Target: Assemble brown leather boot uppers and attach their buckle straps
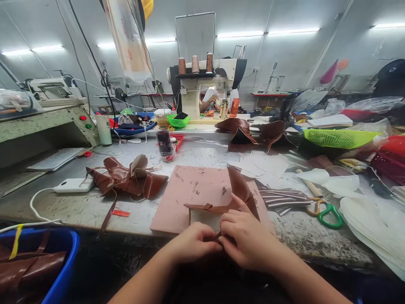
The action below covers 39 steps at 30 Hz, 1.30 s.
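Observation:
A brown leather piece (242,185), folded and with a pale inner side, stands partly upright on a pinkish board (190,185) at the front edge of the bench. My left hand (198,242) is closed, pinching the leather's near edge. Close beside it, my right hand (243,236) grips the same edge with thumb and bent fingers, its index finger pointing up along the leather. The fingertips of both hands nearly meet, and what lies between them is mostly hidden.
Brown leather pieces (129,177) lie left beside a white box (74,185). Green-handled scissors (330,215), striped strips (284,198) and white sheets (376,228) are at right. A blue tub (74,253) stands lower left. Behind, a person (210,99) sits at a sewing machine (191,97).

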{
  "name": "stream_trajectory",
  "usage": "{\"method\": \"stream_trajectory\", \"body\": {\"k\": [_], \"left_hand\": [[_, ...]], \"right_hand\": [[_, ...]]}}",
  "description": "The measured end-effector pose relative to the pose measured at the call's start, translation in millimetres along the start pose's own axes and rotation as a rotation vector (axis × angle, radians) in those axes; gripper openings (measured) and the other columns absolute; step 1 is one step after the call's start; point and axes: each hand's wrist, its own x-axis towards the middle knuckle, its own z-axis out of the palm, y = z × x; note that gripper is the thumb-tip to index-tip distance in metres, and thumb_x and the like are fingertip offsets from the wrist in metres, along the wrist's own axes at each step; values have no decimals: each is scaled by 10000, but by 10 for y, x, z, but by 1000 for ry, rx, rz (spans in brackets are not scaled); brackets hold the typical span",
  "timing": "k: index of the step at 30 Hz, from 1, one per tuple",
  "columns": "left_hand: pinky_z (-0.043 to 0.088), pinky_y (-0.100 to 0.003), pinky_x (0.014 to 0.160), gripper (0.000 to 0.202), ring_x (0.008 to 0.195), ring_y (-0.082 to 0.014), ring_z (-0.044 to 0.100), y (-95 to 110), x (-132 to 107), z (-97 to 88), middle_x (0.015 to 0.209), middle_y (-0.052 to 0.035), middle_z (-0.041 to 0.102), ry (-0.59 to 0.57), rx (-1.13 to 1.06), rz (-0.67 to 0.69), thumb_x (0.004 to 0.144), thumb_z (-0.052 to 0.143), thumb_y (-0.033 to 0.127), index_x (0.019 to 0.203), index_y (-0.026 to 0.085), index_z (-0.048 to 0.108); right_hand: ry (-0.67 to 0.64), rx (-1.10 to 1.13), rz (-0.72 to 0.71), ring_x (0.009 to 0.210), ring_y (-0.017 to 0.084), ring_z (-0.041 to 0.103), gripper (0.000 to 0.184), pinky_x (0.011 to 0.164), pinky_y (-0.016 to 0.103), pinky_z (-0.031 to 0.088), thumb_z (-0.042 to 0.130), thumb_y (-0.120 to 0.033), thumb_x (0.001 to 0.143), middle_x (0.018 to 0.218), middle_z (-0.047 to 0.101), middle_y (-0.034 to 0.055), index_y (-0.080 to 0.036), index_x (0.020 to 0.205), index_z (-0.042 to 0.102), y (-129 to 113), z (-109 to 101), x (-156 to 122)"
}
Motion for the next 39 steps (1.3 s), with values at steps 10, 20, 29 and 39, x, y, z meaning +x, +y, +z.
{"method": "stream_trajectory", "body": {"k": [10,20,29,39], "left_hand": [[309,-204,544,126,610,-101,395,79,61,-22,637,38,472,-108,-64,1,685,570,257,708,134,554],[300,-225,515,287,541,-106,407,102,296,149,553,43,436,24,-144,-86,605,626,395,590,150,475],[367,-225,595,238,641,-121,486,222,314,206,680,21,556,-34,-344,-76,610,671,262,805,135,623],[377,-233,656,327,643,-114,494,205,398,340,673,16,593,-10,-509,-57,579,747,360,796,130,664]], "right_hand": [[37,-72,5,740,136,579,151,1118,480,-1,472,-120,753,770,608,-10,-184,653,564,127,-83,-38],[862,25,186,1079,281,496,228,938,515,404,607,-241,750,1135,486,118,-212,925,464,362,-39,-264],[202,946,486,945,271,608,350,860,413,481,614,-434,756,953,671,89,-166,979,592,457,74,-392],[255,890,425,903,243,620,293,834,381,494,586,-392,781,956,676,78,-176,979,604,420,113,-421]]}}
